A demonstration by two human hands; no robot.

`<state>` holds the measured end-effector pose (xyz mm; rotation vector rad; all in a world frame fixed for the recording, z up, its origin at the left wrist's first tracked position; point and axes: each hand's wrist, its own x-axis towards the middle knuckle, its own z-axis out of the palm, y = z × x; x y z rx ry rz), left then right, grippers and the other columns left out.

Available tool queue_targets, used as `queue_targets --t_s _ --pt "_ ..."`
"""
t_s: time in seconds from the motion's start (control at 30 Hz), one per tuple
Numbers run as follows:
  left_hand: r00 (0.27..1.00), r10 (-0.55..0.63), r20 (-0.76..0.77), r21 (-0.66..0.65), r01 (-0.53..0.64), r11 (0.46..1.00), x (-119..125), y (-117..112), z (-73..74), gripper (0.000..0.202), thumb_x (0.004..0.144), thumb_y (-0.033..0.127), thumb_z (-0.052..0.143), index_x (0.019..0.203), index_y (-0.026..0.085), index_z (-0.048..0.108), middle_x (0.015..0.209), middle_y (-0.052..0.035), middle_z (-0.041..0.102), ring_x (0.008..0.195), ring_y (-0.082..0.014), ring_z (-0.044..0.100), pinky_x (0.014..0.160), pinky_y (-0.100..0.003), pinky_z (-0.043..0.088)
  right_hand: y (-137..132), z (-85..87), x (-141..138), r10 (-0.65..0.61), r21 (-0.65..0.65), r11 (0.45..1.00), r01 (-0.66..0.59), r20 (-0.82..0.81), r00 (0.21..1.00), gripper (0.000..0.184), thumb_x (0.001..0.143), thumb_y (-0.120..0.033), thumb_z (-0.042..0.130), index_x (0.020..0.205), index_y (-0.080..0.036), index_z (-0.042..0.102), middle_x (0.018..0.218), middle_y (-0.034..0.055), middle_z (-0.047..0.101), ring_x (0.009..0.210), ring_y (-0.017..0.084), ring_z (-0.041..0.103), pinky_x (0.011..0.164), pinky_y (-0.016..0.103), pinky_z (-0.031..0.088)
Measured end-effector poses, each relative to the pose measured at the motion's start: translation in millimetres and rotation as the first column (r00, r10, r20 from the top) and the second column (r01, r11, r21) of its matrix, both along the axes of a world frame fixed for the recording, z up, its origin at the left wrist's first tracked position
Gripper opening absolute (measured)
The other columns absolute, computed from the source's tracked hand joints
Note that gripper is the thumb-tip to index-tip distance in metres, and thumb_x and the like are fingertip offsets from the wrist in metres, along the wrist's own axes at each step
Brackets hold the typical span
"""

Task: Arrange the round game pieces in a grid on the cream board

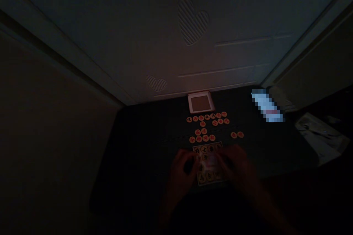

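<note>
Left hand [180, 178]: curled. Right hand [237, 167]: curled. Both blurred over a tight block of black-marked chess pieces [208, 170]; whether either grips one, I cannot tell. Risk: a slip of my fingers [190, 156] scatters the block into the red-marked pieces [205, 126] just ahead. Beyond: two loose pieces [237, 134], a square box [200, 102], a pixelated object [267, 105], all on the dark tabletop [132, 176].

Nineteen red-marked xiangqi pieces [205, 138], one left hand [182, 172], one right hand [234, 165], one square tray [198, 93].
</note>
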<state>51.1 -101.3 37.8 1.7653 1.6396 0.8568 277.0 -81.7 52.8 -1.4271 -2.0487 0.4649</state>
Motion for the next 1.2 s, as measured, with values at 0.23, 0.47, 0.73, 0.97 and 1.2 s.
queue_targets --t_s 0.23,0.47,0.73,0.97,1.2 --pt "0.999 0.029 -0.035 0.163 -0.023 0.986 -24.8 57.5 18.1 0.014 0.095 0.026 0.062 0.107 0.023 0.068 0.107 -0.0049 0.065 0.087 -0.0169 0.066 0.081 -0.034 0.057 15.5 -15.5 47.7 -0.259 0.052 0.962 0.266 -0.120 0.958 0.020 0.098 -0.039 0.059 0.100 -0.024 0.072 0.098 0.0073 0.077 0.088 0.024 0.072 0.079 0.039 0.056" --pt "0.980 -0.053 -0.190 0.197 0.091 0.976 -33.3 129.6 13.9 0.017 0.094 0.026 0.063 0.110 0.023 0.065 0.111 -0.0056 0.067 0.097 -0.0203 0.067 0.091 -0.038 0.055 10.5 -33.1 54.9 -0.252 -0.024 0.967 0.252 -0.176 0.952 0.023 0.097 -0.042 0.059 0.099 -0.024 0.074 0.094 0.0059 0.079 0.082 0.023 0.075 0.073 0.035 0.059" --pt "0.959 -0.109 -0.263 0.164 0.156 0.974 -36.5 143.2 -2.5 0.016 0.091 0.022 0.067 0.107 0.023 0.066 0.110 -0.0052 0.071 0.102 -0.0222 0.065 0.093 -0.040 0.053 10.8 -33.9 53.2 -0.218 -0.086 0.975 0.204 -0.224 0.950 0.021 0.097 -0.040 0.060 0.099 -0.024 0.074 0.095 0.0058 0.079 0.084 0.023 0.076 0.075 0.035 0.060" --pt "0.960 -0.077 -0.269 0.175 0.127 0.976 -35.0 142.8 -7.4 0.015 0.089 0.020 0.068 0.104 0.022 0.066 0.105 -0.0047 0.072 0.098 -0.0217 0.065 0.090 -0.039 0.054 10.6 -30.2 52.6 -0.238 -0.139 0.968 0.210 -0.228 0.944 0.023 0.096 -0.041 0.060 0.098 -0.024 0.076 0.095 0.0057 0.080 0.083 0.023 0.076 0.073 0.034 0.060" --pt "0.996 -0.052 -0.069 0.235 0.067 0.970 -41.2 132.4 -1.5 0.026 0.082 0.014 0.071 0.106 0.021 0.066 0.104 -0.0033 0.067 0.085 -0.0161 0.068 0.078 -0.032 0.059 12.3 -30.9 52.9 -0.245 -0.132 0.966 0.221 -0.217 0.945 0.025 0.096 -0.043 0.060 0.097 -0.024 0.076 0.095 0.0048 0.080 0.083 0.023 0.077 0.071 0.032 0.060"
